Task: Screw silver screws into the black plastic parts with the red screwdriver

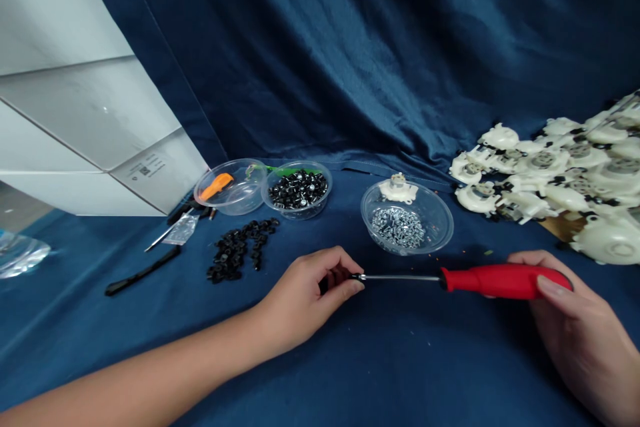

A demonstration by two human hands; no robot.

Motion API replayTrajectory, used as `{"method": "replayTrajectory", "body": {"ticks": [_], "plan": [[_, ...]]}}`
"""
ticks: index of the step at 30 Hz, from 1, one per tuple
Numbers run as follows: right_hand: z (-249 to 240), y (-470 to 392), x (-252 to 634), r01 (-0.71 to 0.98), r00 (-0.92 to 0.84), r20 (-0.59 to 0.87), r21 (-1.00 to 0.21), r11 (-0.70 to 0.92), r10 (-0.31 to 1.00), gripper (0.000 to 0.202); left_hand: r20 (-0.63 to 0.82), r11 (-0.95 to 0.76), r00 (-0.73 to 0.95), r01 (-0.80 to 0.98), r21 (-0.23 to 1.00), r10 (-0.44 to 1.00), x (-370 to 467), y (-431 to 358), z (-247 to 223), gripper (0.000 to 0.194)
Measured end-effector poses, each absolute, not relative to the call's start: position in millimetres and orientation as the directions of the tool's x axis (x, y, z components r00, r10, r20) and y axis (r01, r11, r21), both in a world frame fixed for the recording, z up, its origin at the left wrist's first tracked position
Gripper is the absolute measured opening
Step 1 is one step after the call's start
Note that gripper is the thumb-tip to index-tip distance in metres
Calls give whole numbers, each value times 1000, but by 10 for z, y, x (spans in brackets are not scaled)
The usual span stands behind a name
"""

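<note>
My right hand grips the red handle of a screwdriver, its metal shaft pointing left and lying almost level. At the shaft's tip, my left hand pinches a small black part between thumb and fingers; most of that part is hidden. Just beyond the shaft stands a clear plastic bowl of small silvery screws, with a cream plastic piece resting at its far rim. Small black parts lie in a loose pile left of my left hand.
Cream plastic housings are heaped at the right. Behind my left hand sit a tub of black pieces and a clear tub with an orange tool. White boxes stand at the left, near a black strap. Blue cloth hangs behind.
</note>
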State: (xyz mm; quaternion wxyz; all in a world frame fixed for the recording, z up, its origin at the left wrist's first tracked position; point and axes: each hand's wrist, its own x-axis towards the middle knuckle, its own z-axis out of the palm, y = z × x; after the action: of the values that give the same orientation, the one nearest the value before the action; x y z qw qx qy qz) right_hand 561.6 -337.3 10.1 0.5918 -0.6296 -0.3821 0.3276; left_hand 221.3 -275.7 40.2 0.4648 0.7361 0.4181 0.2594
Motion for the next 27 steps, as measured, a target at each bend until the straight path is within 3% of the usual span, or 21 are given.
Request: {"method": "replayTrajectory", "body": {"ticks": [4,11,14,18,23,27], "plan": [[133,-3384,5579,-25,471,-97,-995,-96,877,42,10,-222,517,351,910,856,2204,-2760,403,10],[282,-3448,5466,-152,286,-152,-982,-113,946,47,157,-330,465,318,889,871,2191,-2789,402,12],[378,-3462,5430,-242,251,-117,-969,-54,961,39,349,-527,466,336,781,813,2148,-2743,508,10],[443,-3456,5425,-263,306,-36,-964,48,951,40,562,-751,498,455,479,661,1989,-2448,813,16],[416,-3443,5452,-196,379,73,-968,157,922,49,505,-645,433,656,391,747,1696,-2041,1142,34],[437,-3428,5535,-38,455,206,-968,249,866,47,467,-589,412,733,340,782,1433,-2101,1240,37]]}}
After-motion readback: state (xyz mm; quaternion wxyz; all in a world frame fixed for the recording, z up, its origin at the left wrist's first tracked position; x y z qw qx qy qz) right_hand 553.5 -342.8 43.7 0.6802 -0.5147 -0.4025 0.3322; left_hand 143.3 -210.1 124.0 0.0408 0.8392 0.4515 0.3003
